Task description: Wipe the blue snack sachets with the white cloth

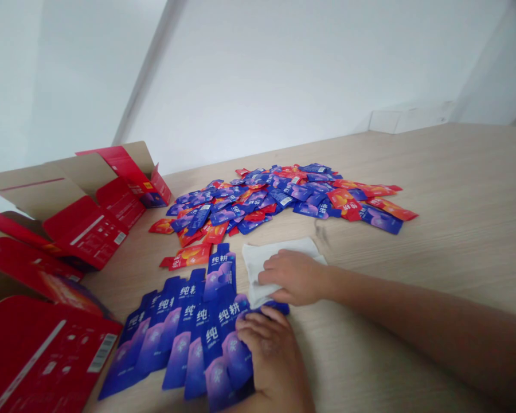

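Note:
A row of overlapping blue-and-purple sachets [189,338] lies on the table in front of me. My left hand [275,353] rests at the right end of that row, fingers curled over a blue sachet [279,307] whose edge shows between my two hands. Just beyond it, my right hand [294,278] has its fingers bent onto a white cloth [262,258], which is spread flat on the table. The right thumb and the underside of both hands are hidden, so the exact hold on the sachet is unclear.
A mixed heap of blue and red-orange sachets [258,198] spreads across the table [434,229] farther back. Open red cartons [86,229] stand along the left, one [47,355] close to the row. A white box-like object [408,119] sits by the wall.

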